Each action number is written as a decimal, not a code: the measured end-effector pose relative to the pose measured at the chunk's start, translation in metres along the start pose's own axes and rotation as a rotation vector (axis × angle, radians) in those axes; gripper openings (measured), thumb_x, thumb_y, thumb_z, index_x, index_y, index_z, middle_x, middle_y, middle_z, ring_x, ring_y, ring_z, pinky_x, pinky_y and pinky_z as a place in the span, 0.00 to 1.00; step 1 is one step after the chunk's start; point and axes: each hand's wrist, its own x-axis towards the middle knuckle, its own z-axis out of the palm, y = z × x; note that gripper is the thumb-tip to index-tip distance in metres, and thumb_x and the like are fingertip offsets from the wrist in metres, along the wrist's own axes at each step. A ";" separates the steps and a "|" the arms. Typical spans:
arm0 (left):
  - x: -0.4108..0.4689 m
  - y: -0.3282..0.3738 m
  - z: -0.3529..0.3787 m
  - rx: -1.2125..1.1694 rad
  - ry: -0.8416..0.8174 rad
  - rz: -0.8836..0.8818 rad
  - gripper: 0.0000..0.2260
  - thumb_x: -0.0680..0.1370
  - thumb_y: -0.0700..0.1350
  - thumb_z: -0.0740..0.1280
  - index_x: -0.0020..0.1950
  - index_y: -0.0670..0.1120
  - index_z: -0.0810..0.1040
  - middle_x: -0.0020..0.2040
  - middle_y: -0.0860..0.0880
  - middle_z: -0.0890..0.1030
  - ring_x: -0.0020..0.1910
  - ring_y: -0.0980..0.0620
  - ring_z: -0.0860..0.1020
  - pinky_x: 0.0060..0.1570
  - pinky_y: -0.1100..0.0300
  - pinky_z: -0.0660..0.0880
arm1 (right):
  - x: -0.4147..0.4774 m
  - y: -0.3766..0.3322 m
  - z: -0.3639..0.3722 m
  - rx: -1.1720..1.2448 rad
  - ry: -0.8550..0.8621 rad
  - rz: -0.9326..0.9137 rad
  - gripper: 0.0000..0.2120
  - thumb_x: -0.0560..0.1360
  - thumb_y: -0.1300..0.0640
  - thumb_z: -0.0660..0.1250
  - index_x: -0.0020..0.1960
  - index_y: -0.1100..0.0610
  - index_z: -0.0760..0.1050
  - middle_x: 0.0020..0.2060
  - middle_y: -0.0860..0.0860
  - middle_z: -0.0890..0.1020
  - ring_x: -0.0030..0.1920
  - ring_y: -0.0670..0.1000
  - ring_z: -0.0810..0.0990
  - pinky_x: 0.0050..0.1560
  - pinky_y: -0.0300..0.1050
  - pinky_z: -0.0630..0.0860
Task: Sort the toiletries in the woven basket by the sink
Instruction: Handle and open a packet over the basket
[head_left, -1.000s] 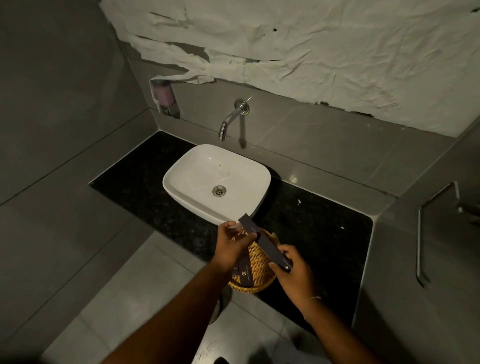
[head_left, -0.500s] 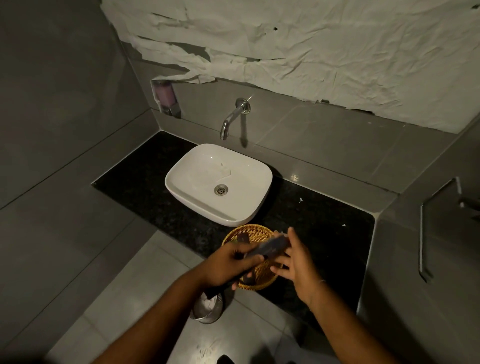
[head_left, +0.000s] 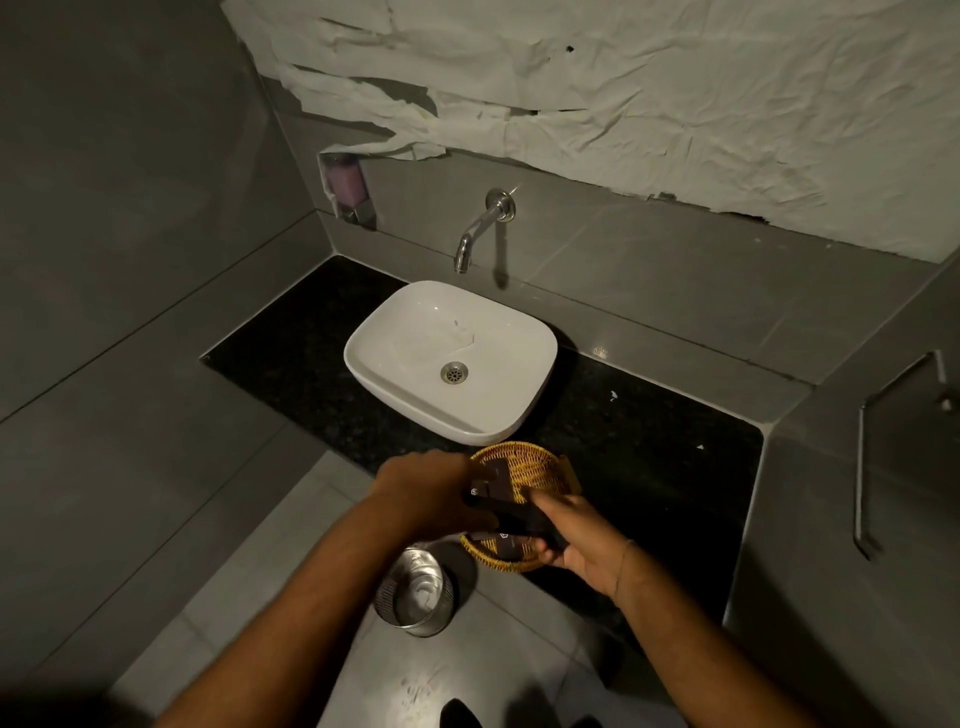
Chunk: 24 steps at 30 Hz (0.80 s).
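You're mid-sort: both hands are over the woven basket (head_left: 524, 462) on the black counter (head_left: 649, 441) just in front of the sink (head_left: 395, 379). Left hand (head_left: 431, 493) and right hand (head_left: 582, 545) each grip an end of a long dark packet (head_left: 511, 512) lying across the basket; more dark sachets (head_left: 506, 545) sit inside. Next, I'd guess, lay it flat beside its kind.

- The counter (head_left: 649, 447) lies bare right of the basket (head_left: 540, 462).
- The sink (head_left: 498, 426) crowds the basket's far rim.
- Both hands cover its near side.
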 end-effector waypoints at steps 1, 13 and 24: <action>-0.005 -0.006 -0.006 -0.109 0.019 -0.006 0.24 0.77 0.65 0.72 0.74 0.66 0.77 0.62 0.56 0.87 0.56 0.53 0.87 0.61 0.47 0.84 | 0.000 0.002 -0.002 0.051 -0.026 0.009 0.17 0.76 0.46 0.73 0.55 0.59 0.81 0.33 0.55 0.85 0.26 0.47 0.77 0.27 0.39 0.72; -0.018 0.008 -0.014 -0.967 0.553 0.181 0.20 0.75 0.55 0.80 0.66 0.58 0.84 0.60 0.54 0.90 0.58 0.60 0.88 0.56 0.52 0.88 | -0.006 0.022 0.009 0.141 -0.114 0.086 0.17 0.84 0.47 0.59 0.57 0.59 0.80 0.40 0.55 0.80 0.34 0.48 0.74 0.34 0.40 0.69; -0.033 -0.051 -0.013 -1.279 0.806 -0.027 0.11 0.76 0.48 0.79 0.57 0.52 0.86 0.58 0.50 0.88 0.55 0.50 0.89 0.50 0.57 0.88 | 0.003 0.029 0.001 0.018 -0.091 0.042 0.22 0.83 0.44 0.61 0.32 0.51 0.73 0.23 0.45 0.67 0.20 0.42 0.60 0.22 0.36 0.53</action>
